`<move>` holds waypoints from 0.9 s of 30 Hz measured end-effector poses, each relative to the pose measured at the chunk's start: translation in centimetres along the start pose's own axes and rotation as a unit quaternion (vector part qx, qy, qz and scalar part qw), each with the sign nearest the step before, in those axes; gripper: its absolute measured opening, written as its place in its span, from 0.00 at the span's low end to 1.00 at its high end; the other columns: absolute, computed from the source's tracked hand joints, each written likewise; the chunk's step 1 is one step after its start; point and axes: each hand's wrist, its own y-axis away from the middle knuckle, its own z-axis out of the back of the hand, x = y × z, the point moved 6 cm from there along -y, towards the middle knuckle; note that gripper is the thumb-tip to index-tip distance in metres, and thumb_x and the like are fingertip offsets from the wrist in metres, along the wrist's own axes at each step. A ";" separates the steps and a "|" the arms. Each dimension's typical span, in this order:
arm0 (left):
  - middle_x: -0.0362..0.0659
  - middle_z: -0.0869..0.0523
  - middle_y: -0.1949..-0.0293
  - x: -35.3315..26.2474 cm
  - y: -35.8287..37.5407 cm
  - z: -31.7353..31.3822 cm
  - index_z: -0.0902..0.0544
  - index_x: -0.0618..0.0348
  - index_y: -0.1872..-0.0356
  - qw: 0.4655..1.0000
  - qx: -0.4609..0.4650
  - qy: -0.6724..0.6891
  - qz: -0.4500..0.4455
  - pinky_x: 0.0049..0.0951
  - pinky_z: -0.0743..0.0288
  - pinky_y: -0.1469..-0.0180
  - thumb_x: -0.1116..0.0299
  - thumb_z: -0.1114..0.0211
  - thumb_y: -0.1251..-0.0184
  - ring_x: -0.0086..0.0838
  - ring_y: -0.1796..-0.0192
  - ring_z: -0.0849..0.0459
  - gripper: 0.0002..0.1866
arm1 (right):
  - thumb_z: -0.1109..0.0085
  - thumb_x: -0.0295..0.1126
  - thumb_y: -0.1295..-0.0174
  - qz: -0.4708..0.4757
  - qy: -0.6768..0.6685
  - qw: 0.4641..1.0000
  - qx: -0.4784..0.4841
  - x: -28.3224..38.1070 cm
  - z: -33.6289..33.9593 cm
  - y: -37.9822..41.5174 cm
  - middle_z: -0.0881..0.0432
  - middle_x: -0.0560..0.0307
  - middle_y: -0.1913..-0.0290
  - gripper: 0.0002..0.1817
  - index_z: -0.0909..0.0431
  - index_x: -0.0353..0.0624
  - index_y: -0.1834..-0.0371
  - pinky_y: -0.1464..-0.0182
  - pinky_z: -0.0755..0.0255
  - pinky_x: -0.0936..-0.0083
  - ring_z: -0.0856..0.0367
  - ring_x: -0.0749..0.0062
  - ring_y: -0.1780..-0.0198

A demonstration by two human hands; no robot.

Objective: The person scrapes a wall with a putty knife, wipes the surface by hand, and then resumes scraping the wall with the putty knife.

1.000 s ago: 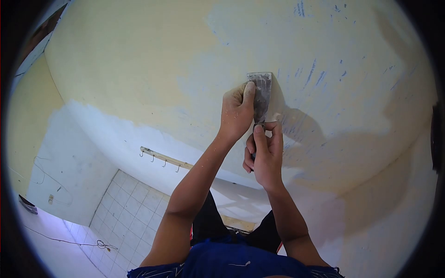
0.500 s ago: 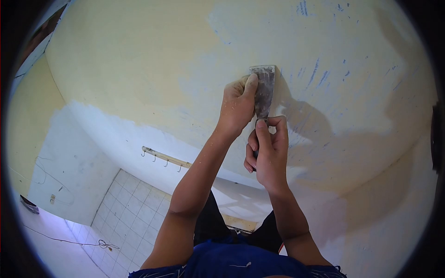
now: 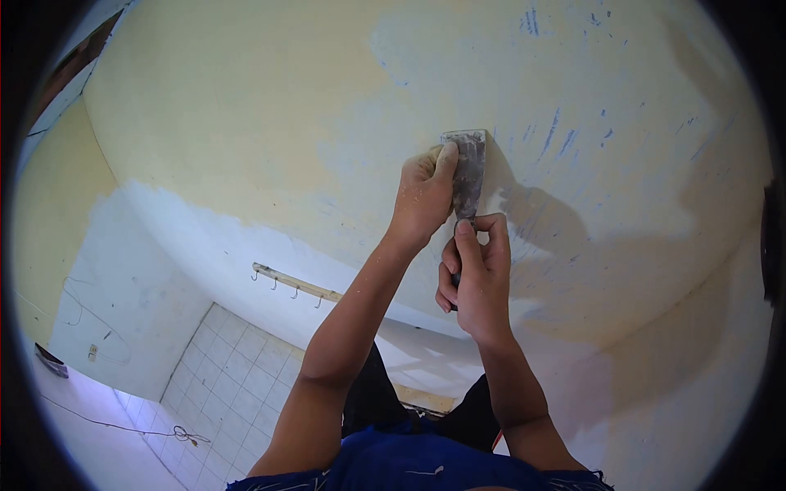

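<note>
A scraper (image 3: 468, 173) with a broad, paint-smeared metal blade is held up against the wall (image 3: 270, 106), its wide edge pointing up. My right hand (image 3: 485, 282) is wrapped round its dark handle, thumb near the base of the blade. Higher up, my left hand (image 3: 426, 192) grips the blade's left side, with the thumb across its face and the other fingers partly hidden behind. Pale dust covers the left fingers. Around the blade the wall is patchy cream and whitish, with blue streaks (image 3: 553, 131) to the right.
Below, a wooden rail with metal hooks (image 3: 296, 282) is fixed to the wall. White floor tiles (image 3: 229, 360) show at lower left, with a coiled thin cable (image 3: 187, 435) nearby. A dark object (image 3: 770, 245) stands at the right edge.
Both hands and the scraper have slid slightly down the wall. The grip of each hand looks the same.
</note>
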 end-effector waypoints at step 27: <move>0.33 0.22 0.80 -3.1 -1.5 0.4 0.19 0.58 0.70 0.999 -0.021 0.031 -0.028 0.18 0.45 0.84 0.56 0.48 0.18 0.11 0.83 0.33 0.20 | 0.53 0.38 0.21 0.013 -0.009 1.000 0.009 2.7 -2.2 -1.4 0.37 0.65 0.79 0.10 0.41 0.48 0.57 0.92 0.49 0.79 0.44 0.84 0.90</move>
